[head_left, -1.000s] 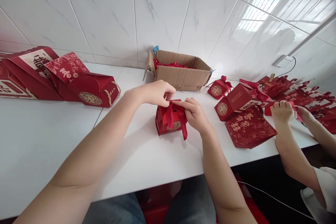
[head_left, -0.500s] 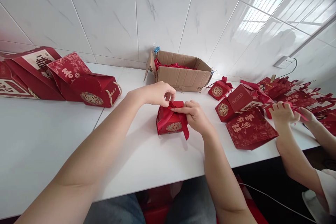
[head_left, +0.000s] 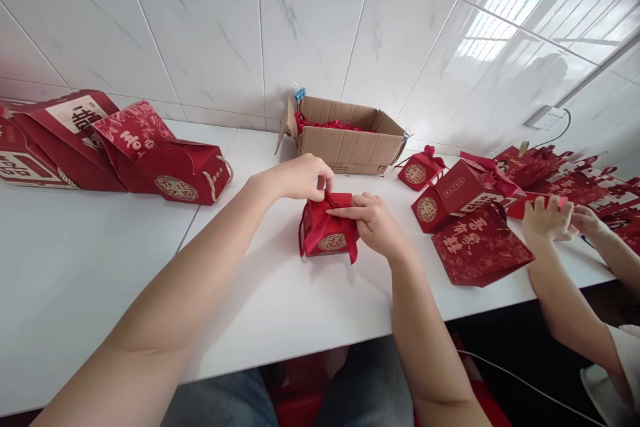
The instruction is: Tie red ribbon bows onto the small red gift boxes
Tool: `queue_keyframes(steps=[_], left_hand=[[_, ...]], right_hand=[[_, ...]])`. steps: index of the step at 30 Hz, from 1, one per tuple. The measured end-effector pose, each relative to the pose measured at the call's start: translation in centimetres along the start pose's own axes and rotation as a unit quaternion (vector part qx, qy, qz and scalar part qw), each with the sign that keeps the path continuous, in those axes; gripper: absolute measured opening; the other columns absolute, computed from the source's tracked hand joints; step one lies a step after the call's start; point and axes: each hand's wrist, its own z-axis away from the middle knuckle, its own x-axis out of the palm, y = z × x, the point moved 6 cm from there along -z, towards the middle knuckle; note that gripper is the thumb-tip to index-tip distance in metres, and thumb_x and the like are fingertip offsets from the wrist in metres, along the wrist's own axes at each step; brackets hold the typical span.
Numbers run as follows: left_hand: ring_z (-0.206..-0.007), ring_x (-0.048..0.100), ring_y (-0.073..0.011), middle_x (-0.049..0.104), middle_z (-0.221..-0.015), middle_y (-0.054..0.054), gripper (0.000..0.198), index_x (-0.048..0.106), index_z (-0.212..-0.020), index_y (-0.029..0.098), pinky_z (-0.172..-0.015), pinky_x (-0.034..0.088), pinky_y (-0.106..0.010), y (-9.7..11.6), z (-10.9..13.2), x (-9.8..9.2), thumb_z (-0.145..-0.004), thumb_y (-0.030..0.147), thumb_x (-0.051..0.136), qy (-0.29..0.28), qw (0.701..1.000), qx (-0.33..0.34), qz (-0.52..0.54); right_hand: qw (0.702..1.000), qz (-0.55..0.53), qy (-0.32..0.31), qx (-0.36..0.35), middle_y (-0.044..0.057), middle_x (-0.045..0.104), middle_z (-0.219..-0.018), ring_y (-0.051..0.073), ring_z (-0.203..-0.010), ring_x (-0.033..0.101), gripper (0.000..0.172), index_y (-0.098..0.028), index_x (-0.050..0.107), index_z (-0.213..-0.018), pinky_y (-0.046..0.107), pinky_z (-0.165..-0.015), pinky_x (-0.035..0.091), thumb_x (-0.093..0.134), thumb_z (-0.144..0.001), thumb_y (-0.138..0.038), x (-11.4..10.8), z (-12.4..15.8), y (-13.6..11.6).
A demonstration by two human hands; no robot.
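A small red gift box [head_left: 324, 235] with a gold emblem stands on the white table [head_left: 90, 267] in front of me. A red ribbon [head_left: 336, 208] crosses its top and hangs down its right side. My left hand [head_left: 300, 177] is closed in a pinch on the ribbon at the top of the box. My right hand [head_left: 374, 220] is closed too, its forefinger stretched left along the ribbon on the box top, the other fingers curled against the box's right side.
An open cardboard box [head_left: 345, 137] of red ribbons stands at the wall behind. Red gift bags [head_left: 150, 160] lie at the left. More red boxes [head_left: 457, 190] and a flat red bag [head_left: 480, 247] lie at the right, where another person's hands [head_left: 550, 220] work.
The ribbon loops that stood up over the box have been drawn down flat onto its top. My hands stay on the box. The other person's hands have shifted slightly.
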Motion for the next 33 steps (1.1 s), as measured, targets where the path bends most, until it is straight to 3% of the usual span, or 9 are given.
queue_keyframes(steps=[5,9,13,16,22,33], left_hand=[[-0.074,0.059,-0.0153,0.068,-0.094,0.0,0.024,0.07,-0.088,0.027,-0.057,0.042,-0.024,-0.2,0.0,-0.2,-0.068,0.026,0.056,-0.004,1.0,0.005,-0.002],[-0.076,0.06,-0.0153,0.069,-0.094,0.0,0.023,0.069,-0.088,0.025,-0.059,0.043,-0.024,0.1,0.1,-0.2,-0.07,0.025,0.054,-0.005,1.0,0.015,0.009],[-0.08,0.061,-0.0161,0.07,-0.096,0.0,0.022,0.068,-0.089,0.025,-0.061,0.044,-0.024,0.2,0.2,-0.3,-0.072,0.026,0.054,0.002,1.0,0.018,0.014],[-0.08,0.062,-0.0163,0.07,-0.095,0.0,0.02,0.068,-0.086,0.024,-0.061,0.045,-0.024,0.2,0.4,-0.4,-0.071,0.027,0.054,0.002,1.0,0.013,0.018],[-0.073,0.061,-0.0147,0.069,-0.085,0.001,0.014,0.065,-0.078,0.023,-0.056,0.045,-0.023,0.0,0.4,-0.3,-0.068,0.023,0.056,0.0,0.999,0.021,0.037],[-0.067,0.058,-0.0142,0.066,-0.079,0.0,0.009,0.063,-0.071,0.021,-0.052,0.043,-0.024,-0.6,0.1,0.1,-0.065,0.021,0.058,-0.005,0.999,0.019,0.043]], right_hand=[[0.993,-0.074,0.094,0.019,0.005,0.063,-0.083,0.018,-0.076,0.052,0.05,-0.022,0.065,-0.119,0.034,-0.074,0.046,0.03,-0.086,-0.006,-0.8,0.1,0.6],[0.987,-0.088,0.123,0.05,0.006,0.065,-0.091,0.018,-0.082,0.057,0.042,-0.02,0.061,-0.12,0.032,-0.073,0.047,0.035,-0.089,-0.012,-1.1,0.1,1.1],[0.99,-0.079,0.11,0.023,0.006,0.062,-0.091,0.018,-0.084,0.057,0.035,-0.02,0.065,-0.114,0.031,-0.073,0.047,0.038,-0.092,-0.016,-1.0,0.0,0.6],[0.992,-0.071,0.099,0.026,0.004,0.052,-0.079,0.016,-0.074,0.053,0.039,-0.02,0.069,-0.111,0.029,-0.067,0.045,0.036,-0.092,-0.013,-0.9,0.0,0.8],[0.994,-0.075,0.053,0.063,0.003,0.044,-0.076,0.015,-0.07,0.047,0.05,-0.023,0.072,-0.113,0.029,-0.064,0.042,0.031,-0.087,-0.006,-0.7,0.2,1.4],[0.997,-0.05,-0.009,0.062,0.004,0.049,-0.076,0.018,-0.076,0.049,0.054,-0.024,0.066,-0.123,0.032,-0.068,0.044,0.029,-0.087,-0.006,-0.6,0.5,1.6]])
